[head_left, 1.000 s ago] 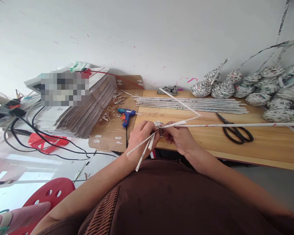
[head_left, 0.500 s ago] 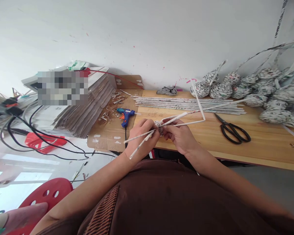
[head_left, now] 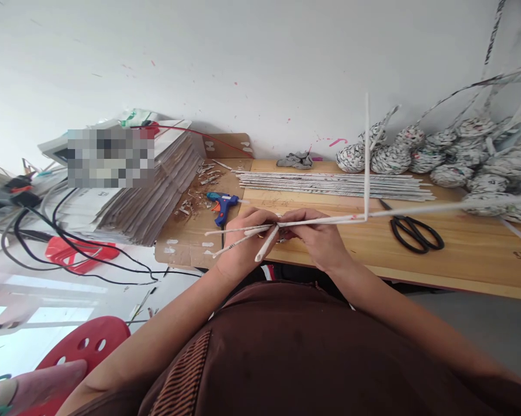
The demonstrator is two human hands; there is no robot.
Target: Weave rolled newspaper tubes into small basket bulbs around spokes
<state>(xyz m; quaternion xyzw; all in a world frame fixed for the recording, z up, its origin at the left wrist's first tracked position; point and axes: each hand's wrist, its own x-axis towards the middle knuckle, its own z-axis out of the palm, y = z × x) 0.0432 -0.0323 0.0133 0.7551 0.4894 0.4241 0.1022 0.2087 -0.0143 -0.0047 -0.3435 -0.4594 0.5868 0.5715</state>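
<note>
My left hand [head_left: 248,240] is closed around a small woven newspaper piece, mostly hidden by the fingers, with several rolled paper tubes [head_left: 267,244] sticking out of it toward the lower left. Opposite it, my right hand [head_left: 319,237] grips the same piece, thumb and fingers pinched near the middle. From between both hands, long paper tubes [head_left: 345,219] run to the right; one is bent sharply upward, another reaches past the scissors and is blurred at its far end. Both hands are just above the near edge of the wooden table [head_left: 373,248].
Loose paper tubes [head_left: 330,184] lie along the table's back. Black scissors [head_left: 416,234] rest at right, near a pile of woven paper balls [head_left: 393,159]. A blue glue gun [head_left: 221,208] lies on cardboard [head_left: 178,242] beside a tall paper stack [head_left: 156,179]. A grey cloth [head_left: 295,160] is near the wall.
The woven piece has turned in my hands. The long tubes now point farther right, with the bent one standing upright. A thick tube has swung toward the lower left.
</note>
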